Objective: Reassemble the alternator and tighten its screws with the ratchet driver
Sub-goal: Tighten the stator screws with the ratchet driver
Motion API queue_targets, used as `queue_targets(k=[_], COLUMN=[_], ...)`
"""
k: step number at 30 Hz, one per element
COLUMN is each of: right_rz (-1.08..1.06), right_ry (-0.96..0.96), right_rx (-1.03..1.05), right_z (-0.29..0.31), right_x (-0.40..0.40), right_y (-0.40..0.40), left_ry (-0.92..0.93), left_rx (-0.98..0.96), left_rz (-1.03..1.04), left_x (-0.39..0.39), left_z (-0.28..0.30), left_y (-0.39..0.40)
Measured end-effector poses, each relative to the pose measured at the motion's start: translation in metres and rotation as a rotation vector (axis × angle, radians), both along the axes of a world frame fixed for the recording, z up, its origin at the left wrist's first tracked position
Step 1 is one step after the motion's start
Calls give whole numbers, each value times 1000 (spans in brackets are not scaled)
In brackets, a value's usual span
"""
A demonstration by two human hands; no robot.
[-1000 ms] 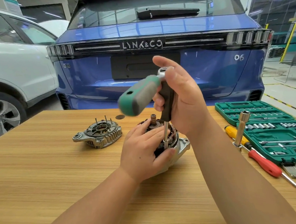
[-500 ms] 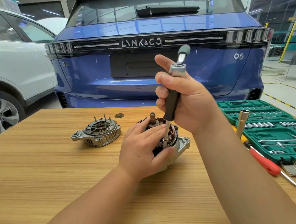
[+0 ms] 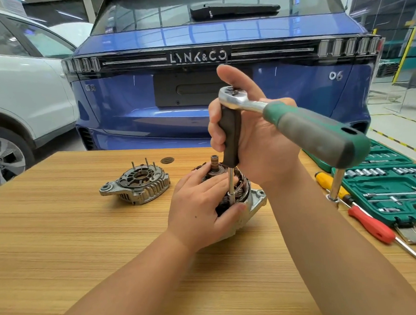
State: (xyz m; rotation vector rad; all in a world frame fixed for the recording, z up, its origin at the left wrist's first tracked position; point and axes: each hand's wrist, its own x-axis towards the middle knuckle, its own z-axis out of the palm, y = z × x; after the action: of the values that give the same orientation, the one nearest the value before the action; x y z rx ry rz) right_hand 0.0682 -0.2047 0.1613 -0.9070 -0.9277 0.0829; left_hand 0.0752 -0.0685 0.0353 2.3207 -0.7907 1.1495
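Observation:
The alternator body (image 3: 254, 198), with copper windings and its shaft up, stands mid-table. My left hand (image 3: 200, 211) grips its near side. My right hand (image 3: 254, 140) is curled round the black extension grip (image 3: 230, 136) of the ratchet driver. The driver's thin steel shaft (image 3: 231, 182) runs straight down into the alternator's rim. The chrome ratchet head (image 3: 232, 97) sits on top, and its green-and-grey handle (image 3: 315, 131) sticks out to the right. The separate rear cover (image 3: 135, 185), with studs pointing up, lies to the left.
A green socket set case (image 3: 393, 182) lies open at the right. Beside it are a yellow-handled screwdriver (image 3: 325, 181), a red-handled screwdriver (image 3: 372, 227) and an upright steel socket bar (image 3: 336, 183). A small dark disc (image 3: 167, 160) lies at the table's far edge. A blue car stands behind the table.
The ratchet handle swung from pointing left, through pointing away, to pointing right. Both hands and the alternator stayed in place.

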Motion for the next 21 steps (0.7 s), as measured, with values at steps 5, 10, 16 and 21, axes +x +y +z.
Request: queue_targets(k=[5, 10, 16, 21], right_rz=[-129, -481, -135, -446], right_ry=[140, 241, 179, -133], right_rx=[33, -60, -15, -83], right_z=[-1, 3, 0, -8], right_x=[1, 4, 3, 2], right_y=[2, -5, -9, 5], left_ry=[4, 38, 0, -5], left_rx=[-5, 16, 14, -1], left_rz=[-10, 26, 4, -2], left_x=[-1, -2, 1, 0], left_z=[0, 0, -1, -2], left_y=[-1, 0, 2, 0])
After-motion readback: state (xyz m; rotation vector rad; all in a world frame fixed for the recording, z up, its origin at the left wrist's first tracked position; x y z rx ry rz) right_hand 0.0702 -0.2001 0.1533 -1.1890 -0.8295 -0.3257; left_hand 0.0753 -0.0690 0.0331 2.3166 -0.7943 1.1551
